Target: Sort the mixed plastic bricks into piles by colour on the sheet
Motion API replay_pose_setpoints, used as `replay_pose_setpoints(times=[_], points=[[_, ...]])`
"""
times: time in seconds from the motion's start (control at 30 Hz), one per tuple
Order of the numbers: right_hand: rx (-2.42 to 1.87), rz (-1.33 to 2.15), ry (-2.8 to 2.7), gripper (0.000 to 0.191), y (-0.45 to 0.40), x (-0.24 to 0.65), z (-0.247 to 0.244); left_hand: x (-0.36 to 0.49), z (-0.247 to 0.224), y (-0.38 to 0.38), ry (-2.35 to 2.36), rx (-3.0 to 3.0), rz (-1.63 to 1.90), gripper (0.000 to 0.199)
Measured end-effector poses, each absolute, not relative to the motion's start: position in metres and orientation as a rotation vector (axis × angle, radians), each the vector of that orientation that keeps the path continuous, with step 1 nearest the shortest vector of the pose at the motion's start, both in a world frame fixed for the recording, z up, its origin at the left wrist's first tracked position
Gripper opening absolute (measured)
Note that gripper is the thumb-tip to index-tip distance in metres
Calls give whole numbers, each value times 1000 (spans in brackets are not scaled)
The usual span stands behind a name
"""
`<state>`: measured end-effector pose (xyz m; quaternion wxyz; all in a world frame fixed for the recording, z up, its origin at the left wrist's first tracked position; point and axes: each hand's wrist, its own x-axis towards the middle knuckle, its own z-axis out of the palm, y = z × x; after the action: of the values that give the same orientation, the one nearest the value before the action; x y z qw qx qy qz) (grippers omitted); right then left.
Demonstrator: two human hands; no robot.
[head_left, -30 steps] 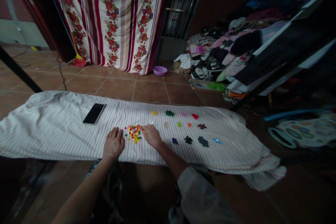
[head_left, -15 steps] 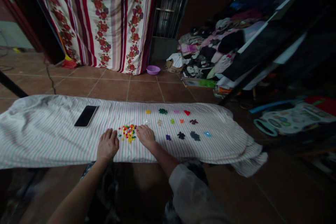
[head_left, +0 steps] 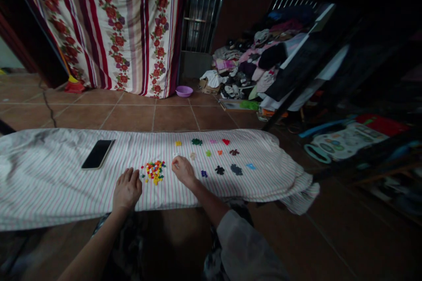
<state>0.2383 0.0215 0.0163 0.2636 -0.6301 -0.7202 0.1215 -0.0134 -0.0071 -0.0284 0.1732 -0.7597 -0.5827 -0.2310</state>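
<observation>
A mixed pile of small coloured pieces (head_left: 154, 172), mostly yellow, orange and red, lies on the striped cloth (head_left: 59, 180). Just left of it my left hand (head_left: 127, 189) rests on the cloth, fingers stretched out and holding nothing. My right hand (head_left: 184, 171) is on the pile's other side, a small gap away, its fingertips pinched together; whatever is between them is too small to make out. Right beyond those fingers sit a few white pieces (head_left: 176, 154). Colour-sorted clusters spread to the right, among them dark green (head_left: 197, 142), brown (head_left: 234, 152), black (head_left: 220, 170) and grey (head_left: 236, 169).
A phone (head_left: 98, 154) lies on the cloth at the left. Past the far edge, a purple basin (head_left: 184, 91) and a red broom (head_left: 75, 85) stand on the tiled floor by a flowered curtain (head_left: 132, 30). Heaped clothes (head_left: 247, 61) fill the back right.
My right hand has drawn away rightward from the mixed pile, its fingers now pinched. My left hand stays beside the pile. The whole view has shifted slightly.
</observation>
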Motion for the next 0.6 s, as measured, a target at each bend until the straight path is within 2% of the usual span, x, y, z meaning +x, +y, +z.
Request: replay_pose_setpoints(times=[0.17,0.37,0.6], points=[[-1779,252,-1618,11,32,312,16,-13,-27,-7,-1645,-2146,-632,34],[-2069,165,-1337,18,32,404,19,-13,-27,-7,-1635,-2157,-634,34],[-2217,269,-1225,26,34,434,8,-15,-29,-6,-1647,-2177,-609,35]])
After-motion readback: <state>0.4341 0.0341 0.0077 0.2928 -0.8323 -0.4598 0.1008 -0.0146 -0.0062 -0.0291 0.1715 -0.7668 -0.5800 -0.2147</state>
